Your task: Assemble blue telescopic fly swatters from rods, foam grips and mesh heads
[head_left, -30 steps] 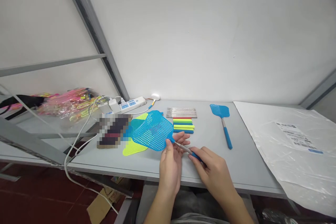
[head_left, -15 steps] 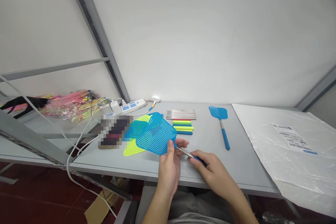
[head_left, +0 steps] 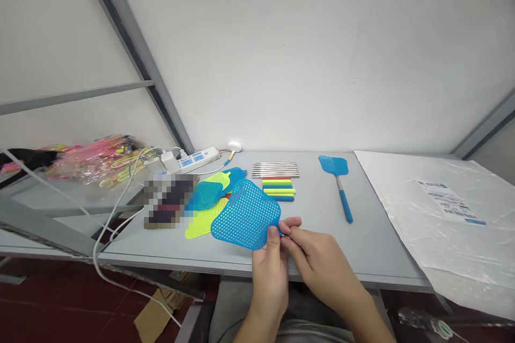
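Note:
A blue perforated fly swatter head [head_left: 247,214] is tilted up over the front of the table. My left hand [head_left: 270,268] is closed on its narrow neck, thumb on top. Right beside it, my right hand [head_left: 317,254] pinches the swatter's metal rod [head_left: 285,236] close to the neck; most of the rod and the handle are hidden by the fingers. Behind lie loose swatter heads, among them a yellow-green one [head_left: 205,220] and a teal one [head_left: 209,195]. Farther back are a row of metal rods [head_left: 276,169] and several coloured handle grips [head_left: 278,191].
A complete blue fly swatter [head_left: 341,193] lies to the right, beside a large white plastic package [head_left: 438,214]. At the back left stand a power strip [head_left: 199,158] with cables and a blurred object [head_left: 171,201]. Bagged colourful goods [head_left: 100,161] lie beyond the metal frame post.
My right hand has slid along the rod up to the swatter head's neck, next to my left hand. The swatter has shifted slightly right and lower in view.

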Demonstrator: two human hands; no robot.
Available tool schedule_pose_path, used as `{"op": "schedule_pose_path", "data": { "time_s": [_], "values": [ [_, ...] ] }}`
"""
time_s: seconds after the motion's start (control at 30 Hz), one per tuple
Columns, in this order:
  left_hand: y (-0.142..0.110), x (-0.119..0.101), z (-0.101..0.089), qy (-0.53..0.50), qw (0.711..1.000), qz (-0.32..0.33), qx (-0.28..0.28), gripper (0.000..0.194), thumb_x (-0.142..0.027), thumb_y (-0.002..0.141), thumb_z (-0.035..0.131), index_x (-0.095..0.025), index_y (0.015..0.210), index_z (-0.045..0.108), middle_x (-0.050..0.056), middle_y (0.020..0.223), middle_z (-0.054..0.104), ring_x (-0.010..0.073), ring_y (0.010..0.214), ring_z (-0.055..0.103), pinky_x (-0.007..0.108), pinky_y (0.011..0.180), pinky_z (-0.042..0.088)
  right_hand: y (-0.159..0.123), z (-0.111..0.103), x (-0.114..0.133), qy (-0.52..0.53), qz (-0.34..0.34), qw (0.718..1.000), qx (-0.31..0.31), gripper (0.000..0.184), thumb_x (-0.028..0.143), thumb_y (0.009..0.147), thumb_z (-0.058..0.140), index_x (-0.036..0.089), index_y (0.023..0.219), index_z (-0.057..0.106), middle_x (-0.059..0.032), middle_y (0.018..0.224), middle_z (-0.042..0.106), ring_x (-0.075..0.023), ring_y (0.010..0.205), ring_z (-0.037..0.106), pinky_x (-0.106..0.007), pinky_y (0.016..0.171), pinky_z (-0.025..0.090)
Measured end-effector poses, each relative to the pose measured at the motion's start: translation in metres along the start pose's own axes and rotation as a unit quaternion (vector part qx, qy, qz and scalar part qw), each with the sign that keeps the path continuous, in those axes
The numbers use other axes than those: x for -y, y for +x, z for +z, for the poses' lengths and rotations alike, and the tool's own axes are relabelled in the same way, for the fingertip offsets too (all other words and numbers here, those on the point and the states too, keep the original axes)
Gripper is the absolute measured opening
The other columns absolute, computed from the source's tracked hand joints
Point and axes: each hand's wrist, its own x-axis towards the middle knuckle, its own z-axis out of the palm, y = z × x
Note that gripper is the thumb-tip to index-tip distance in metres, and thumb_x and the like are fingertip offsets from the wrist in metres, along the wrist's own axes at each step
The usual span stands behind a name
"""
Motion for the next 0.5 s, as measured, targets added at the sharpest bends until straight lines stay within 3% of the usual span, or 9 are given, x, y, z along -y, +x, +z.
{"op": "schedule_pose_path", "data": {
  "time_s": [0.23, 0.5],
  "values": [
    [0.008, -0.027, -0.004, -0.074, 0.993, 0.075, -0.043, 0.033, -0.049, 0.087, 0.061, -0.016, 0.082, 0.065, 0.006, 0.089, 0.073, 0.0231, 0.1, 0.068, 0.04, 0.098, 0.048, -0.011, -0.013, -0.001, -0.064, 0.034, 0.997, 0.037, 0.033, 0.04, 0.101, 0.034, 0.024, 0.075, 0.049, 0.0029, 0.067, 0.062, -0.014, 0.061, 0.056, -0.026, 0.058, 0.029],
    [0.018, -0.075, -0.02, -0.125, 0.979, 0.135, -0.09, 0.031, -0.046, 0.076, 0.074, -0.017, 0.078, 0.064, -0.002, 0.074, 0.064, 0.016, 0.078, 0.069, 0.033, 0.085, 0.056, -0.033, -0.037, -0.006, -0.095, 0.058, 0.991, 0.077, 0.037, 0.043, 0.1, 0.034, 0.023, 0.07, 0.042, 0.0046, 0.061, 0.052, -0.0128, 0.057, 0.048, -0.027, 0.057, 0.028]
  ]
}}
